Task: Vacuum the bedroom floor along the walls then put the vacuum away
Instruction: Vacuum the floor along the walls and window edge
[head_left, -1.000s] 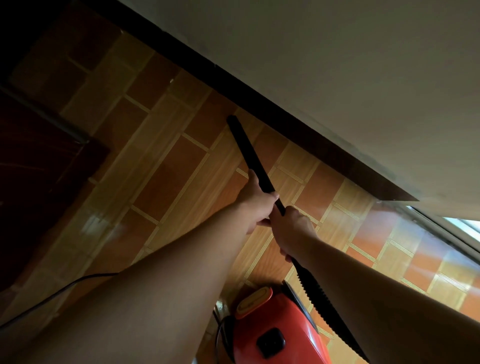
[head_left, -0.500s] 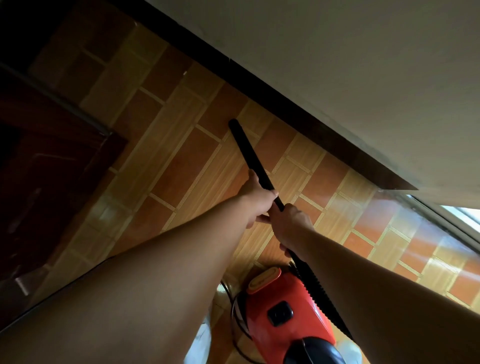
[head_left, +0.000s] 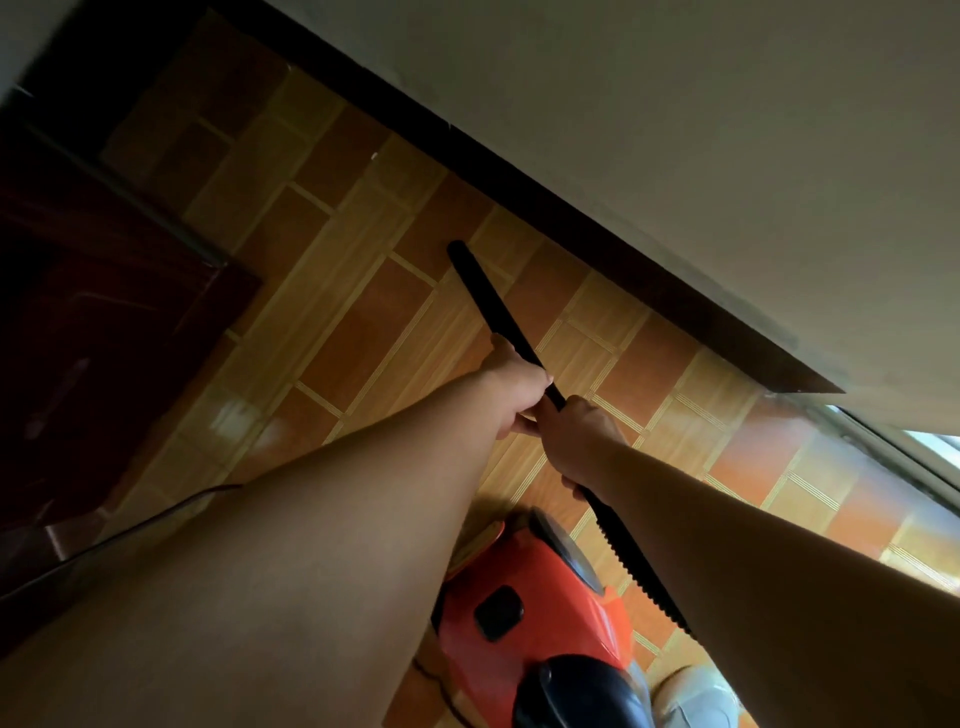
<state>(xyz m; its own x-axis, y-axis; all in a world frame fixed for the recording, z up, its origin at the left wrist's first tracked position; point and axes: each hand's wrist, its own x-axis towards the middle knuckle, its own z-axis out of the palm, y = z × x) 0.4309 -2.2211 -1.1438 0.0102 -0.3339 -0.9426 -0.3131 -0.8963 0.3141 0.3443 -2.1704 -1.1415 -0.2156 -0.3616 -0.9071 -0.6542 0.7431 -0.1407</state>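
Both my hands grip the black vacuum tube (head_left: 488, 301), which slants up and left over the tiled floor (head_left: 363, 332). My left hand (head_left: 517, 387) holds it higher up; my right hand (head_left: 576, 441) holds it just below, where the ribbed black hose (head_left: 639, 571) begins. The tube's tip sits on the tiles a short way from the dark skirting board (head_left: 597, 244) under the pale wall (head_left: 675, 130). The red vacuum body (head_left: 540, 597) stands on the floor below my arms, partly hidden by my left forearm.
Dark wooden furniture (head_left: 104, 322) fills the left side. A thin cable (head_left: 171, 509) runs across the floor at lower left. A window frame (head_left: 893, 452) meets the wall's end at the right. A pale object (head_left: 696, 696) lies beside the vacuum at the bottom.
The view has shifted so more of the red vacuum body shows beneath my arms. My hands keep the same grip on the tube, whose tip stays near the skirting board.
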